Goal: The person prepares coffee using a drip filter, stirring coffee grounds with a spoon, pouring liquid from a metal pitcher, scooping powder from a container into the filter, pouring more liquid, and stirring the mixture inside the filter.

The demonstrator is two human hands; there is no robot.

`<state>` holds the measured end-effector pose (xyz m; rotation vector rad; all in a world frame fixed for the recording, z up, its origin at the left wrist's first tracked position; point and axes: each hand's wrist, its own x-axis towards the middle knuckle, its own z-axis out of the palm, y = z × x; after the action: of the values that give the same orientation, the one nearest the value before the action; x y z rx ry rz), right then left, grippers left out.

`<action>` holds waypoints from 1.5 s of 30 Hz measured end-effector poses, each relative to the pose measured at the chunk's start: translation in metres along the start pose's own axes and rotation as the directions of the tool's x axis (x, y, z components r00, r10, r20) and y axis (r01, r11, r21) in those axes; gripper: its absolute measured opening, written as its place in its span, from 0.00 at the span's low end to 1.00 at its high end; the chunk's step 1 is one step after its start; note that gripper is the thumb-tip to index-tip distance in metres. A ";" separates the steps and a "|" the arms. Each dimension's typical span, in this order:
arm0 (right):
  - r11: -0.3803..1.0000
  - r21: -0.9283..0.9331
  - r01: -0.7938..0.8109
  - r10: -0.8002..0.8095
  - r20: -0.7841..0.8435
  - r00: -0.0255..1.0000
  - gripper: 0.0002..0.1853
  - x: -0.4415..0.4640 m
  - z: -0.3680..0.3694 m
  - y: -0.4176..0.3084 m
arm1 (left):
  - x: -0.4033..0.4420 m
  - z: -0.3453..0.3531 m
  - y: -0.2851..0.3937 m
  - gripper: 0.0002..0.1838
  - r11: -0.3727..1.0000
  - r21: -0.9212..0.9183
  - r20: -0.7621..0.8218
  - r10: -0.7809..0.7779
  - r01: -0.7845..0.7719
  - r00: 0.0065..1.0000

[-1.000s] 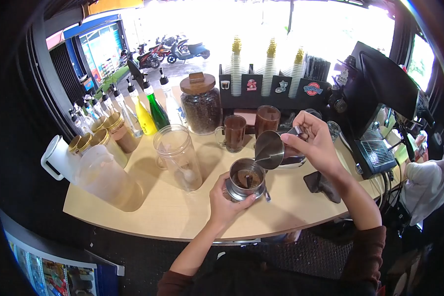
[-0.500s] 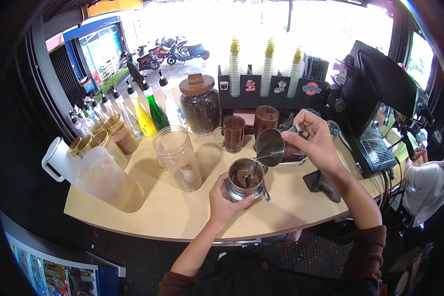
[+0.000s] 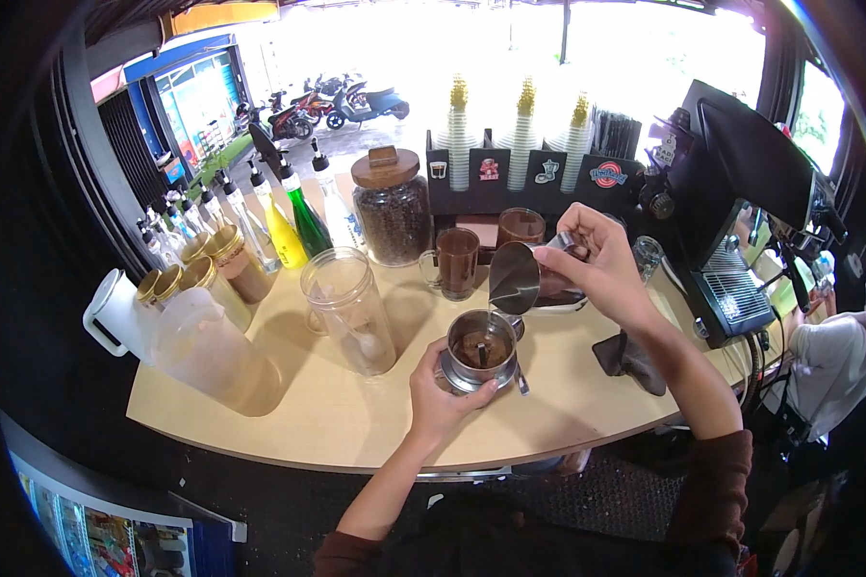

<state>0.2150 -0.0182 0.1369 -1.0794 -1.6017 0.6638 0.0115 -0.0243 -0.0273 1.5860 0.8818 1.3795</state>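
Note:
My left hand (image 3: pixel 443 389) is wrapped round the base of a metal coffee dripper (image 3: pixel 481 346), which has brown wet contents and a small dark upright piece inside. Above its back rim, a steel pitcher (image 3: pixel 515 279) is tipped, and a thin stream runs from its lip into the dripper. My right hand (image 3: pixel 597 260) grips the pitcher's handle. A spoon handle (image 3: pixel 522 378) shows just right of the dripper. Behind stand two glass mugs of brown drink, one on the left (image 3: pixel 457 263) and one partly hidden by the pitcher (image 3: pixel 522 229).
Left of the dripper stands a clear plastic jar (image 3: pixel 349 313), with a cloudy pitcher (image 3: pixel 212 356) beyond it. Pump bottles (image 3: pixel 303 212) and a bean jar (image 3: pixel 393 216) line the back. A dark cloth (image 3: pixel 628 362) lies right, near the espresso machine (image 3: pixel 736 288). A person (image 3: pixel 823 365) is far right.
My right hand has risen slightly and shifted left with the pitcher, so the stream now falls from higher up at the dripper's back rim. My left hand has stayed in place.

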 end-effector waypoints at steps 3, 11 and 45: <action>1.000 -0.011 0.030 -0.029 0.008 1.000 0.14 0.002 0.004 0.001 | 0.000 0.000 -0.006 0.38 0.997 0.048 -0.001 0.061 -0.061 0.998; 0.999 -0.016 0.049 -0.050 -0.008 0.999 0.14 -0.004 0.000 0.006 | -0.001 0.001 -0.004 0.35 1.000 -0.027 -0.012 0.013 -0.013 1.000; 0.683 -0.729 -0.054 0.240 0.154 0.958 0.12 -0.108 0.039 0.148 | 0.000 0.003 -0.006 0.37 0.995 0.054 -0.005 0.089 -0.088 0.996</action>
<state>0.2293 -0.0455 -0.0476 -1.7767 -2.0783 0.2447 0.0144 -0.0223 -0.0329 1.6788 0.8686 1.4352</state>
